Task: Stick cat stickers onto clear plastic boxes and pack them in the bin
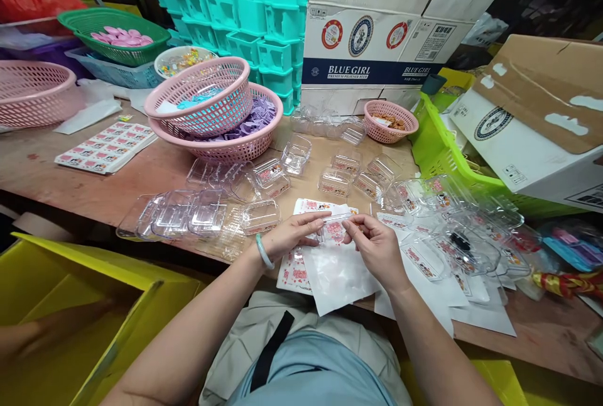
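Note:
Between my two hands is a small clear plastic box [333, 229], with pink-red print showing on or through it. My left hand [299, 233] wears a pale green bangle and closes its thumb and fingers on the box's left edge. At the right edge, the fingers of my right hand [374, 242] are pinched together; whether they grip the box or a label on it is hard to see. Under both hands lie a white backing sheet [342, 286] and a stack of printed sticker sheets [294, 274].
Clear boxes with labels [335, 181] stand ahead, and nested clear trays [188, 214] lie left. More labelled boxes [466, 242] and loose paper cover the right side. Pink baskets [207, 136], a lime-green crate [452, 161], teal crates [254, 4] and cartons [362, 35] border the table.

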Tool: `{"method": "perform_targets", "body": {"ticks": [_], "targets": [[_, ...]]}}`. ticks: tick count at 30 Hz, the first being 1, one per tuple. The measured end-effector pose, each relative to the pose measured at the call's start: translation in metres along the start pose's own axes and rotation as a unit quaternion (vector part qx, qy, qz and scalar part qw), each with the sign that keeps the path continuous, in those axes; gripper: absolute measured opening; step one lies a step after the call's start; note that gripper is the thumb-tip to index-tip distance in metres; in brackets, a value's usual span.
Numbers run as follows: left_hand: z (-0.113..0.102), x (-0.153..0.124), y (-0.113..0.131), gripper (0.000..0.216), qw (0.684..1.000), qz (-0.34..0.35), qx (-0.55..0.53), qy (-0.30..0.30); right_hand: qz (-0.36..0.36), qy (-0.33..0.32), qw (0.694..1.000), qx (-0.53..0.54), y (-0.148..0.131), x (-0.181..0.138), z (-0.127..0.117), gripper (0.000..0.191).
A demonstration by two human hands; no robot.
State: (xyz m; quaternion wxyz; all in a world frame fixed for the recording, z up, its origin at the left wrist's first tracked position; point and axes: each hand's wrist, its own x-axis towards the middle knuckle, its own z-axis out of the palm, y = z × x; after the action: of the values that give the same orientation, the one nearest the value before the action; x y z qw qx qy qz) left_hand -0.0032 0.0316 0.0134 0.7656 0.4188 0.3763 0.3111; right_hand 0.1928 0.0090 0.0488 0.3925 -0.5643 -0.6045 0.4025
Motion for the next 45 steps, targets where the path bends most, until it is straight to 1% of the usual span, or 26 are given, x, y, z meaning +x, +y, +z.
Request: {"method": "perform_targets", "body": {"ticks": [8,12,14,17,19,20,21,22,23,24,25,27,29,30,31,32,33,34,35,36,37,38,40,42,43,45], "targets": [[-0.001,-0.002,0.001,0.048,1.0,0.005,0.01,-0.003,-0.023,-0.001,0.999,-0.025,0.003,-0.001,0.001,0.025],[0.005,-0.001,0.002,0.052,0.999,0.002,0.031,0.012,-0.047,0.009,0.996,-0.075,0.001,-0.002,0.003,0.023],[0.01,0.0,0.002,0.058,0.998,0.002,0.054,0.037,-0.079,0.024,0.986,-0.143,0.003,-0.004,0.006,0.022],[0.017,0.003,0.0,0.061,0.994,0.019,0.076,0.074,-0.136,0.07,0.954,-0.26,0.009,-0.006,0.009,0.024],[0.02,0.004,-0.002,0.062,0.992,0.028,0.08,0.095,-0.139,0.12,0.937,-0.298,0.016,-0.007,0.008,0.024],[0.022,0.004,-0.003,0.063,0.991,0.03,0.082,0.102,-0.128,0.153,0.934,-0.297,0.019,-0.006,0.006,0.028],[0.023,0.003,-0.003,0.063,0.99,0.033,0.084,0.109,-0.113,0.185,0.934,-0.283,0.021,-0.005,0.004,0.041],[0.025,0.002,-0.003,0.062,0.989,0.039,0.089,0.113,-0.097,0.208,0.939,-0.256,0.023,-0.004,0.002,0.06],[0.027,0.0,-0.002,0.061,0.988,0.052,0.095,0.113,-0.08,0.212,0.949,-0.218,0.024,-0.004,-0.001,0.078],[0.029,-0.002,-0.001,0.059,0.986,0.07,0.104,0.112,-0.066,0.191,0.964,-0.173,0.025,-0.003,-0.004,0.09],[0.031,-0.005,0.001,0.057,0.984,0.089,0.114,0.108,-0.053,0.142,0.98,-0.126,0.024,-0.003,-0.007,0.093],[0.032,-0.01,0.007,0.053,0.98,0.12,0.131,0.086,-0.029,0.008,0.999,-0.037,0.022,-0.004,-0.014,0.077],[0.029,-0.015,0.013,0.05,0.977,0.141,0.151,0.048,-0.018,-0.126,0.991,0.029,0.017,-0.005,-0.025,0.06],[0.026,-0.016,0.015,0.049,0.975,0.149,0.161,0.023,-0.018,-0.178,0.983,0.048,0.015,-0.004,-0.032,0.057],[0.021,-0.017,0.016,0.049,0.973,0.158,0.169,0.001,-0.023,-0.211,0.976,0.051,0.012,-0.001,-0.04,0.058],[0.016,-0.016,0.016,0.049,0.969,0.17,0.179,-0.008,-0.034,-0.218,0.975,0.039,0.011,0.005,-0.047,0.06],[0.011,-0.014,0.015,0.05,0.963,0.184,0.198,0.004,-0.049,-0.194,0.98,0.009,0.009,0.014,-0.055,0.06],[0.006,-0.011,0.013,0.051,0.952,0.197,0.231,0.037,-0.067,-0.137,0.988,-0.036,0.01,0.026,-0.061,0.059],[0.003,-0.008,0.011,0.052,0.933,0.208,0.28,0.087,-0.085,-0.057,0.99,-0.093,0.012,0.04,-0.066,0.058],[0.0,-0.004,0.007,0.053,0.905,0.212,0.342,0.142,-0.098,0.03,0.982,-0.158,0.016,0.057,-0.07,0.057],[-0.001,-0.001,0.004,0.054,0.869,0.203,0.41,0.187,-0.105,0.104,0.963,-0.226,0.021,0.074,-0.072,0.056],[-0.001,0.003,0.0,0.058,0.833,0.182,0.476,0.215,-0.104,0.157,0.938,-0.291,0.028,0.091,-0.073,0.055],[0.002,0.009,-0.005,0.068,0.778,0.122,0.574,0.225,-0.086,0.205,0.889,-0.4,0.044,0.119,-0.073,0.054],[0.005,0.014,-0.007,0.072,0.746,0.073,0.625,0.216,-0.063,0.215,0.857,-0.464,0.057,0.134,-0.07,0.053],[0.006,0.017,-0.006,0.069,0.74,0.059,0.636,0.212,-0.06,0.217,0.849,-0.479,0.06,0.136,-0.069,0.053],[0.006,0.021,-0.003,0.052,0.745,0.047,0.634,0.203,-0.081,0.227,0.842,-0.482,0.058,0.127,-0.065,0.052]]}}
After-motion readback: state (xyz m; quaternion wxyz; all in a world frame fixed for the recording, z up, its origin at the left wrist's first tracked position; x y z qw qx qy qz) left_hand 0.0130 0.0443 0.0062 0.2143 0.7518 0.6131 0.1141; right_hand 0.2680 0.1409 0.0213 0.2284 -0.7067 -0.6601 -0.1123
